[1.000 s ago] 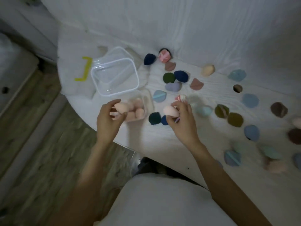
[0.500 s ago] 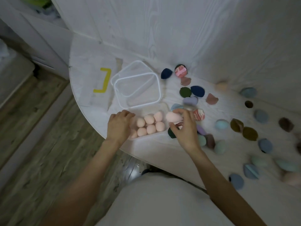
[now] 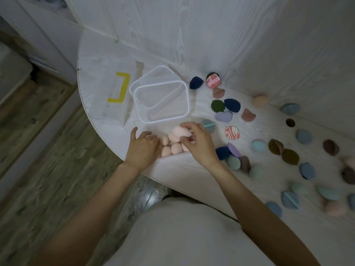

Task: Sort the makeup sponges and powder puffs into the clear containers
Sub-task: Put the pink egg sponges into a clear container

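Observation:
A small clear container (image 3: 151,129) near the table's front edge holds several peach makeup sponges (image 3: 176,148). My right hand (image 3: 199,143) pinches one peach sponge (image 3: 181,131) just above those in the container. My left hand (image 3: 143,145) rests on the container's left side with relaxed fingers. Behind it stands a larger clear container (image 3: 162,101), with nothing inside. Many coloured sponges and powder puffs lie scattered to the right, among them a pink marbled puff (image 3: 232,133) and a navy sponge (image 3: 222,153).
A clear bag with a yellow handle mark (image 3: 119,87) lies at the table's left end. The rounded table edge (image 3: 107,131) drops to a wooden floor on the left. A white panel wall runs behind the table.
My right hand has carried the peach sponge left, from beside the container to over it. My left hand stays at the container's left side. The camera has tilted slightly.

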`<state>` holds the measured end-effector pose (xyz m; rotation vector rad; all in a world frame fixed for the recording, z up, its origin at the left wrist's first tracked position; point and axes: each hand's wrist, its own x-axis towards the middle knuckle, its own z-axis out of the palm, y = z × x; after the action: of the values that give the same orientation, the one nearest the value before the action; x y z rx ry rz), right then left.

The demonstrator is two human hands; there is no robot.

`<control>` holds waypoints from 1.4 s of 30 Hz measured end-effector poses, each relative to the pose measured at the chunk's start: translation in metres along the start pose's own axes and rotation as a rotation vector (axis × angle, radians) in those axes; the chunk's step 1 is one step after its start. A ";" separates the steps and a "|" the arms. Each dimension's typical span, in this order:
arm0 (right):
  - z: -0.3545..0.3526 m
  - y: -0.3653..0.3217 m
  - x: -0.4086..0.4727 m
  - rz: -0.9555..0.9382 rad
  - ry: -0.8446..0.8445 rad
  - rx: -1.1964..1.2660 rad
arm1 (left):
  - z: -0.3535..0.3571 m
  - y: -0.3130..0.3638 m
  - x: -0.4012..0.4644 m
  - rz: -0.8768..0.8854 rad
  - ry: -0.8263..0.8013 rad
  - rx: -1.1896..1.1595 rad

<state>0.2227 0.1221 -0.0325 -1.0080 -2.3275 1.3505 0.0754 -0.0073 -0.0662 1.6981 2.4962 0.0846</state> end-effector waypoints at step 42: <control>-0.038 -0.003 -0.006 -0.133 0.011 -0.377 | -0.038 0.027 -0.003 0.149 0.160 -0.192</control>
<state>0.2465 0.1420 -0.0089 -0.9320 -2.6472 0.8735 0.0960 0.0003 -0.0249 1.8574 2.3722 0.4762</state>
